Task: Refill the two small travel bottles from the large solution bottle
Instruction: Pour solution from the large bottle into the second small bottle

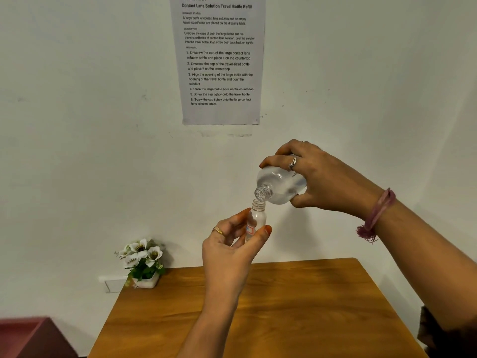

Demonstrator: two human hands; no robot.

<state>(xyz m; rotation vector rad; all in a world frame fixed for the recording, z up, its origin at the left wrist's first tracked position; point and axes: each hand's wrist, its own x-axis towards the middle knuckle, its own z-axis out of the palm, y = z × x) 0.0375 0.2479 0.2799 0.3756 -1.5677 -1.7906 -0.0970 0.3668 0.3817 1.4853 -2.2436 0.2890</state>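
Note:
My right hand [322, 177] grips the large clear solution bottle [280, 184], uncapped and tipped down to the left, well above the table. Its open neck sits just over the mouth of a small clear travel bottle [256, 218] with a red-printed label. My left hand [229, 251] holds that small bottle upright between thumb and fingers, which cover its lower part. The small bottle has no cap on it. A second travel bottle and the caps are not in view.
Below the hands is a wooden table [258, 311] set against a white wall. A small white pot of white flowers [143, 264] stands at its far left corner. A printed instruction sheet [220, 58] hangs on the wall. A dark red box [33, 337] lies at bottom left.

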